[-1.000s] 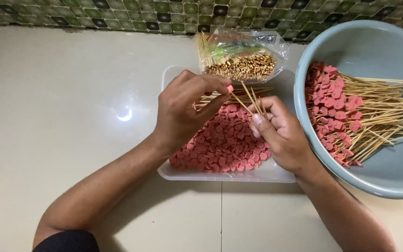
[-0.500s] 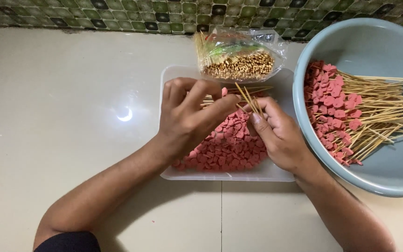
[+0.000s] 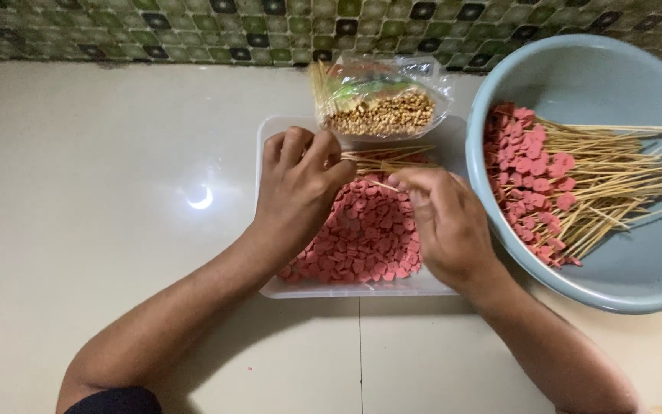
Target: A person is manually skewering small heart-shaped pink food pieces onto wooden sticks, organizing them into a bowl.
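Observation:
A clear rectangular tray (image 3: 270, 285) holds a heap of pink round sausage slices (image 3: 365, 234). My left hand (image 3: 299, 192) is curled over the tray's left half. A small bundle of bamboo skewers (image 3: 392, 157) sticks out to the right from between its thumb and fingers. My right hand (image 3: 444, 222) hovers over the tray's right side and pinches a single skewer (image 3: 382, 185), whose tip points left toward my left thumb. The two hands are almost touching above the slices.
A large pale blue basin (image 3: 622, 77) at the right holds several skewers threaded with pink slices (image 3: 530, 180). A clear plastic bag of brown nuts (image 3: 381, 107) rests on the tray's far edge. A green tiled wall (image 3: 193, 31) runs behind the glossy cream surface (image 3: 101, 192).
The skewers that stood tilted up between both hands now lie low and level over the tray. My right hand has dropped lower and keeps only one skewer.

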